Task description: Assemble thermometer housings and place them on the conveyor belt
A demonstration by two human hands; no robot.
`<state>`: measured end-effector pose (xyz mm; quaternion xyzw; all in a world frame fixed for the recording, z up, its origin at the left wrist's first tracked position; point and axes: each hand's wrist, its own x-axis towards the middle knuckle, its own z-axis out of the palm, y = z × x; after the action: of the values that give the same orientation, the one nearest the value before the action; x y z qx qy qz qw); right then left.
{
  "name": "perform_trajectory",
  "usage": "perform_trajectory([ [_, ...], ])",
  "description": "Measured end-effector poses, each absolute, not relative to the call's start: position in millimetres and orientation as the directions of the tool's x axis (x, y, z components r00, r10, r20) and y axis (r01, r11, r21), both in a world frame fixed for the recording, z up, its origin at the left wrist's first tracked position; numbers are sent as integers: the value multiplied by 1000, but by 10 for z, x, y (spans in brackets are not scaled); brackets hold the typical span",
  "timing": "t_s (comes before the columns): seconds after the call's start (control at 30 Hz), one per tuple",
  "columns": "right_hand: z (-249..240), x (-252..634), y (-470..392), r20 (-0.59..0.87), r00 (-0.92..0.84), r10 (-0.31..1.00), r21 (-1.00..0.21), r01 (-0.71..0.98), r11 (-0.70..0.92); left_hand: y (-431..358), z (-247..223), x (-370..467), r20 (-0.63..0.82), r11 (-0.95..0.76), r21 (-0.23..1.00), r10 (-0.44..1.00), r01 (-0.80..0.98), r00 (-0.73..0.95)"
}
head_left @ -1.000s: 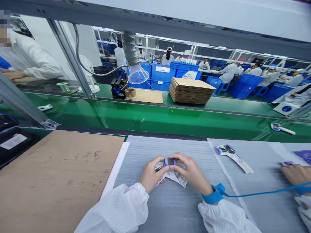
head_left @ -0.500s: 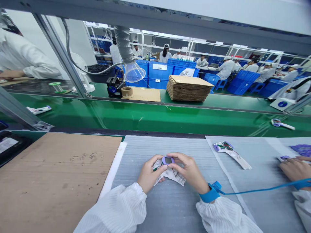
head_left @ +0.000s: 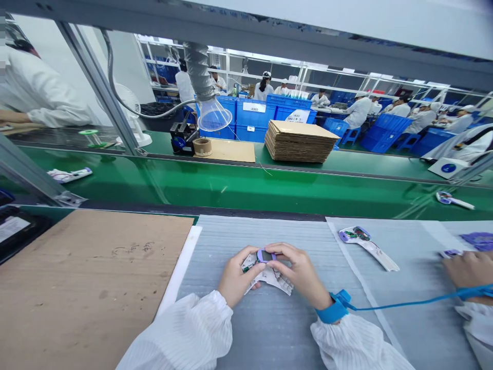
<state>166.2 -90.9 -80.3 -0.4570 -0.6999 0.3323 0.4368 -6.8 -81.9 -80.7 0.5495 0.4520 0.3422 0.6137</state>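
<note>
My left hand [head_left: 236, 277] and my right hand [head_left: 302, 270] meet over the mat, both closed on one device. It is an open white handheld device shell [head_left: 271, 277], curved, with a green circuit board and thin wires inside. A small purple-framed display [head_left: 265, 256] sits at its upper end, pinched between the fingers and thumbs of both hands. Whether the display is seated in the shell cannot be made out. A blue wrist strap [head_left: 333, 307] circles my right wrist, its cord running right. The fingers hide part of the shell.
A similar opened device [head_left: 370, 246] lies to the right, near a co-worker's hand [head_left: 470, 270]. At left lies a cardboard sheet [head_left: 92, 277]. Beyond the mat, a green conveyor belt [head_left: 231, 187] carries more devices. Stacked cardboard [head_left: 300, 141] and a tape roll [head_left: 202, 147] stand behind it.
The devices on the green belt have shifted right. My hands stay in place, with the display tilted slightly differently. The co-worker's hand at right has moved a little.
</note>
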Motion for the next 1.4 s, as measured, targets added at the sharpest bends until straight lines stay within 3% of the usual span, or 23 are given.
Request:
perform_trajectory([
  [0.23, -753, 1687, -906, 312, -199, 929, -879, 310, 361, -825, -804, -81, -104, 63, 991, 921, 119, 376],
  [0.4, -700, 1686, -913, 367, -143, 919, -831, 394, 393, -838, -737, -98, -20, -70, 976, 914, 205, 405],
  [1.0, -627, 1665, -950, 401, -215, 891, -787, 416, 455, -876, -675, -115, 168, -352, 881, 858, 318, 485],
  [1.2, -647, 1617, -964, 386, -255, 886, -715, 525, 462, -875, -721, -83, 203, -369, 856, 884, 363, 421],
  [1.4, -670, 1592, -1010, 348, -259, 901, -723, 538, 434, -879, -791, -56, 108, -221, 917, 939, 333, 325],
])
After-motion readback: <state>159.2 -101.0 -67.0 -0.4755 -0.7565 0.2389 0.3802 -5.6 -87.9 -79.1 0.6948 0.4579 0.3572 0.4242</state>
